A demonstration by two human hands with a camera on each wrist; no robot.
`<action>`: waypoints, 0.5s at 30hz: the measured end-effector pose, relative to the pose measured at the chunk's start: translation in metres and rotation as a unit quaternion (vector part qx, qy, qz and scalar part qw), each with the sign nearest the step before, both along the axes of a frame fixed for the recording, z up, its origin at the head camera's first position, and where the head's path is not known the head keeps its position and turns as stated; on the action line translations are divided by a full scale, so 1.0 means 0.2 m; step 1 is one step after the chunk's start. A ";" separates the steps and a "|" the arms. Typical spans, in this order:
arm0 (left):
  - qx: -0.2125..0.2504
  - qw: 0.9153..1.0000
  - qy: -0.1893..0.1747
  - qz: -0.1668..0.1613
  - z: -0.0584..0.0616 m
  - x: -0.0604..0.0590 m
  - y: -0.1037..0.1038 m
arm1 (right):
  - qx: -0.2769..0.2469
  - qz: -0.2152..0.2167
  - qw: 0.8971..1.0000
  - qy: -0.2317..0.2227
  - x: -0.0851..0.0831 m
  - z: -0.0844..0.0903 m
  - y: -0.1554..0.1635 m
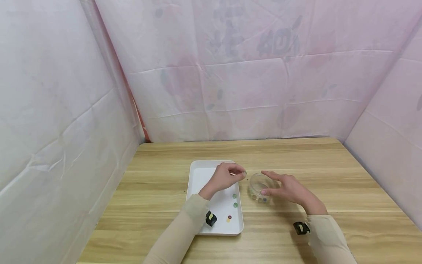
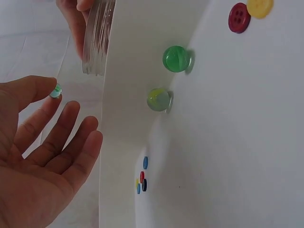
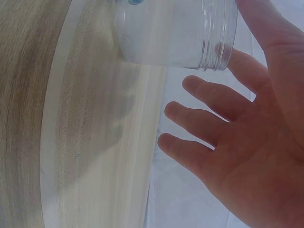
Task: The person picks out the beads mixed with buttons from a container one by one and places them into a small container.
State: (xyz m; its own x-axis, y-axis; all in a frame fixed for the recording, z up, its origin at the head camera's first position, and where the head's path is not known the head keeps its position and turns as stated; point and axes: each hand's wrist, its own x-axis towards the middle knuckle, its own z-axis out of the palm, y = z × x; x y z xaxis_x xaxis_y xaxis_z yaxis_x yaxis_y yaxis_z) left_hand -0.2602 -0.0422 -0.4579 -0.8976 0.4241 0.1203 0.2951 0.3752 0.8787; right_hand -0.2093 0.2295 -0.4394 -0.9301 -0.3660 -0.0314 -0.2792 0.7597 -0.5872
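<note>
Head view: one white tray [image 1: 221, 209] on a wooden surface [image 1: 296, 157], a strip of wood between its long right edge and one clear jar [image 1: 255, 192]; more wood runs from jar to the surface's right edge. Left hand [image 1: 224, 176]: one marble [image 1: 244, 172] pinched between thumb and forefinger, just past the tray's right edge, near the jar. Right hand [image 1: 290, 187]: thumb and forefinger set wide across the jar's rim, holding it. Left wrist view: the left hand's other fingers [image 2: 57, 135] loosely bent; two green marbles [image 2: 175, 59] near the tray's wall; red button [image 2: 239, 18] beside yellow button [image 2: 260, 6]; a small button cluster [image 2: 144, 184] farther along. Right wrist view: jar with threaded neck; three outer fingers spread, off the glass.
</note>
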 end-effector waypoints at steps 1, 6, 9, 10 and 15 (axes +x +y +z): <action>0.000 1.000 0.000 0.000 0.00 0.00 0.00 | 0.000 0.000 1.000 0.001 0.00 0.00 0.00; 0.006 1.000 0.003 -0.008 -0.01 0.00 0.02 | 0.001 0.001 1.000 0.006 0.00 -0.01 0.00; 0.007 1.000 0.007 -0.015 -0.01 0.00 0.03 | 0.002 0.002 1.000 0.007 0.00 -0.01 0.00; 0.006 1.000 0.009 -0.017 -0.01 0.00 0.04 | 0.002 0.002 1.000 0.007 0.00 0.00 0.00; 0.001 1.000 0.010 -0.026 0.00 0.02 0.06 | 0.004 0.002 1.000 0.009 0.00 0.00 0.01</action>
State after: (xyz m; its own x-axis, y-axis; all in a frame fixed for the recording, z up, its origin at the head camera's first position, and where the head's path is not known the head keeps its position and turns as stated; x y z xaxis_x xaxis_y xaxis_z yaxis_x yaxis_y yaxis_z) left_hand -0.2572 -0.0306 -0.4572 -0.8715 0.4702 0.1394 0.3324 0.3573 0.8729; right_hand -0.2101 0.2315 -0.4399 -0.9289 -0.3700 -0.0184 -0.2927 0.7633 -0.5759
